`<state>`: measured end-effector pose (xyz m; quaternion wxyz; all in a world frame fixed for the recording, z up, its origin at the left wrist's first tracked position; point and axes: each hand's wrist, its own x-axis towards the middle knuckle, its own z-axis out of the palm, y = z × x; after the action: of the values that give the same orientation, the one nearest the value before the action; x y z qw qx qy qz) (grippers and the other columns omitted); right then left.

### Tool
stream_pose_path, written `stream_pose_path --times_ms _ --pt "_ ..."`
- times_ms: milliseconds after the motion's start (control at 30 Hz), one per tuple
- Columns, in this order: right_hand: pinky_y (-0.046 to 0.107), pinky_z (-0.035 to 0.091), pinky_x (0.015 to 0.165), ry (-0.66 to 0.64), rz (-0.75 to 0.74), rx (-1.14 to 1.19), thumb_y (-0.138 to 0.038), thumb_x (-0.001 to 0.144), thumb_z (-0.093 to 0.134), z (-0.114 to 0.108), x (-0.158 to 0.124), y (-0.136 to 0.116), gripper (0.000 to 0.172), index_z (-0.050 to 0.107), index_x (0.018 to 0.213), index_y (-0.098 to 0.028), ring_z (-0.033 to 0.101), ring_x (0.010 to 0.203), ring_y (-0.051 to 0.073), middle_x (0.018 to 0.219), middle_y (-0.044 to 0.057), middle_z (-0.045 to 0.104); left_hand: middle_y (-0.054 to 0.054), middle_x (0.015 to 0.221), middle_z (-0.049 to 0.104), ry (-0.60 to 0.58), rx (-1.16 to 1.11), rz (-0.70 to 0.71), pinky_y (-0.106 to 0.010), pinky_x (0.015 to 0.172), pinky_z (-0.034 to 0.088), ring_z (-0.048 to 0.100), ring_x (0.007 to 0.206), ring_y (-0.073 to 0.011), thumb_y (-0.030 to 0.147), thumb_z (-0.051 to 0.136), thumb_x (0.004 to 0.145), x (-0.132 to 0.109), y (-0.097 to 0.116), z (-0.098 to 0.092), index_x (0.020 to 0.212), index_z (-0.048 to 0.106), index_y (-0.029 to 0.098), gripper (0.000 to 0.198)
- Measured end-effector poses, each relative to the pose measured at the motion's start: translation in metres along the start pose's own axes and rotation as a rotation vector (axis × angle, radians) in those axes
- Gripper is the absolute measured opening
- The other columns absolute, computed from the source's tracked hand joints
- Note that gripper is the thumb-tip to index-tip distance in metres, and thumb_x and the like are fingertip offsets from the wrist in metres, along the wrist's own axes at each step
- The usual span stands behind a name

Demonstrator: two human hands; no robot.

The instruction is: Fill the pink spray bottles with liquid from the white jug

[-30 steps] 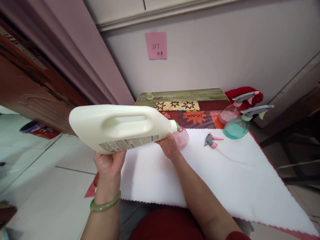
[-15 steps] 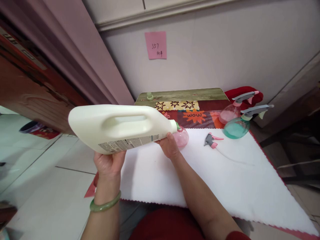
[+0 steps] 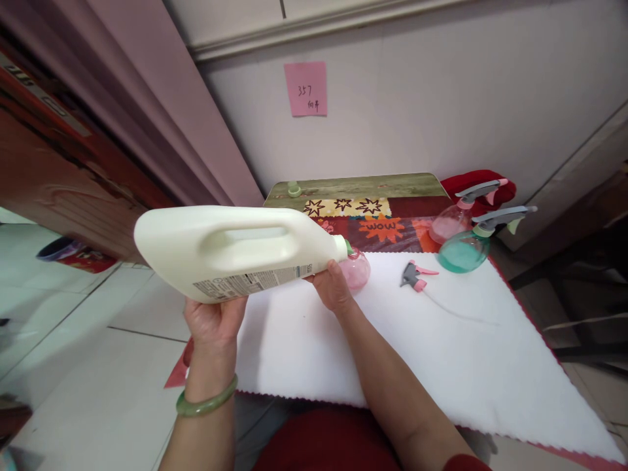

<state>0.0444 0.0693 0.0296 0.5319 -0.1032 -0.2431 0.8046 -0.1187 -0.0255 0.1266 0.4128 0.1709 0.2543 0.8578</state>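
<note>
Left hand (image 3: 214, 322) grip: palm up, fingers closed on the underside of the jug (image 3: 235, 252). Jug tipped flat, spout to the right, held above the left edge of the desk (image 3: 353, 186). Right hand (image 3: 333, 288) grip: wrapped tight round the pink bottle (image 3: 357, 269), thumb tip touching the jug near the spout. Bottle stands on the white cloth (image 3: 392, 353), mouth right at the spout. Loose trigger head (image 3: 415, 276) lies near, teal sprayer (image 3: 464, 252) further right.

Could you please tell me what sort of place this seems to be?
Probably a room in a home: a small table with a white cloth stands against a plain wall beside a wooden door, on a tiled floor.
</note>
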Motion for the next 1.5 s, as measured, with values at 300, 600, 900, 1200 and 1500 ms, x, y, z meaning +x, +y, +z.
stream_pose_path --times_ms 300,600,900,1200,1500 --pt "0.051 0.059 0.096 -0.006 0.0 -0.018 -0.061 0.071 0.078 0.0019 -0.001 -0.0014 0.068 0.06 0.129 -0.03 0.062 0.127 0.031 0.134 0.007 0.07 -0.002 0.15 0.061 -0.005 0.016 -0.015 -0.052 0.128 0.022 0.039 0.153 -0.0253 0.03 0.06 0.095 0.0001 0.001 0.0005 0.14 0.062 0.034 0.045" --pt "0.049 0.059 0.095 -0.001 0.002 0.009 -0.061 0.068 0.081 0.0014 -0.0003 -0.0003 0.07 0.061 0.128 -0.031 0.063 0.125 0.03 0.136 0.005 0.069 -0.001 0.149 0.062 0.026 0.004 -0.01 -0.052 0.128 0.021 0.039 0.153 -0.0252 0.03 0.06 0.095 0.0006 0.0005 0.0022 0.138 0.063 0.034 0.043" --pt "0.051 0.06 0.095 0.007 0.0 -0.003 -0.062 0.07 0.079 0.0008 -0.0003 0.001 0.067 0.062 0.127 -0.031 0.063 0.125 0.031 0.135 0.006 0.07 -0.002 0.149 0.062 0.031 0.039 0.004 -0.053 0.128 0.023 0.039 0.152 -0.026 0.031 0.057 0.096 -0.0007 0.0002 0.0062 0.139 0.063 0.034 0.044" --pt "0.051 0.059 0.096 0.0 0.006 -0.012 -0.061 0.072 0.077 0.0 -0.0006 0.0011 0.066 0.061 0.129 -0.031 0.063 0.126 0.03 0.137 0.006 0.069 -0.001 0.149 0.062 0.006 0.037 -0.008 -0.053 0.127 0.024 0.04 0.152 -0.0258 0.029 0.059 0.095 0.0007 0.0007 0.0033 0.137 0.064 0.035 0.043" --pt "0.051 0.059 0.096 -0.002 0.003 -0.014 -0.061 0.073 0.077 -0.0005 -0.0006 0.0014 0.066 0.061 0.13 -0.031 0.063 0.127 0.03 0.137 0.006 0.069 -0.001 0.15 0.062 0.005 0.039 -0.005 -0.051 0.127 0.025 0.041 0.152 -0.026 0.029 0.06 0.095 0.0009 0.0007 0.0029 0.139 0.063 0.034 0.045"
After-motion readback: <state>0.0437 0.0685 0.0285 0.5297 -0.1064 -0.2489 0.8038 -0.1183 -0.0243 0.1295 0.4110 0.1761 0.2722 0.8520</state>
